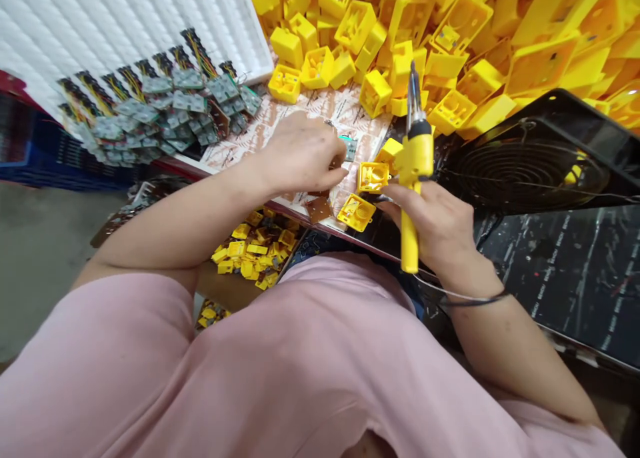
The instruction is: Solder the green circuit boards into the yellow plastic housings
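Note:
My right hand [443,221] is wrapped around a yellow soldering gun [419,157], its metal tip pointing away from me. The fingertips of that hand reach the edge of a small open yellow housing [373,177]. A second open yellow housing [357,213] lies just nearer to me. My left hand [307,153] is closed over the worktop, fingers curled under; whatever they grip is hidden. Beyond its knuckles a small green circuit board [350,148] shows in part. Close below the hand sits a brown board [319,209].
Circuit boards [175,111] with wires are piled at left beside white foam [125,25]. Yellow housings [355,28] heap up along the back. A black fan [535,155] stands at right. Below the table edge, a box holds small yellow parts [253,251].

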Demonstrator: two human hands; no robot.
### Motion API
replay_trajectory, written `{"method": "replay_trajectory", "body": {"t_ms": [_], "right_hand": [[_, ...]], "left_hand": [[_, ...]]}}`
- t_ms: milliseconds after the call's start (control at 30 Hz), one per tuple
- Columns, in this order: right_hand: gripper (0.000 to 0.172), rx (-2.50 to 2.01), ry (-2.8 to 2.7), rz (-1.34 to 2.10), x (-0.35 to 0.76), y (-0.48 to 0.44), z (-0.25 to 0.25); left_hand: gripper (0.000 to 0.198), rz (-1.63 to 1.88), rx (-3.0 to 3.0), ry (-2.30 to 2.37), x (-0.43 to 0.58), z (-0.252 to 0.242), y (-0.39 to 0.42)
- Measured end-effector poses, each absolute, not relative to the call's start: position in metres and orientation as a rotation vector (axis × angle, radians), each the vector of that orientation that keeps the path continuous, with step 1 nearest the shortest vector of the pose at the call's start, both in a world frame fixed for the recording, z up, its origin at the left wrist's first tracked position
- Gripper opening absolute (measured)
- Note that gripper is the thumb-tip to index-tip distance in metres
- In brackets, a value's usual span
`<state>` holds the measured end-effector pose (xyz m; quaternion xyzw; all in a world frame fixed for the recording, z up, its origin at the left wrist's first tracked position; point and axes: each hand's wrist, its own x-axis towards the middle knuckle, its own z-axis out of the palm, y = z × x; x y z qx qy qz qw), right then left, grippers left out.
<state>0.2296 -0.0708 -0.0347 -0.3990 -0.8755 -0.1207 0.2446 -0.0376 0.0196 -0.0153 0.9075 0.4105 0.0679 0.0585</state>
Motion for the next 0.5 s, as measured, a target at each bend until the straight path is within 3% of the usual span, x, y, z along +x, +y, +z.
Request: {"method": "replay_trajectory", "body": {"t_ms": [167,500], "right_hand": [[0.022,-1.152,-2.470,-0.263,0.217,-0.058,-0.042],[0.020,-1.126,-2.421,-0.019,0.231,-0.080,-0.034]], "left_hand": [[0.017,0.028,2.619,1.183,-0.031,-0.013,0.022],[0.023,0.462,2.392,0.962,-0.050,-0.020,-0.006]]}}
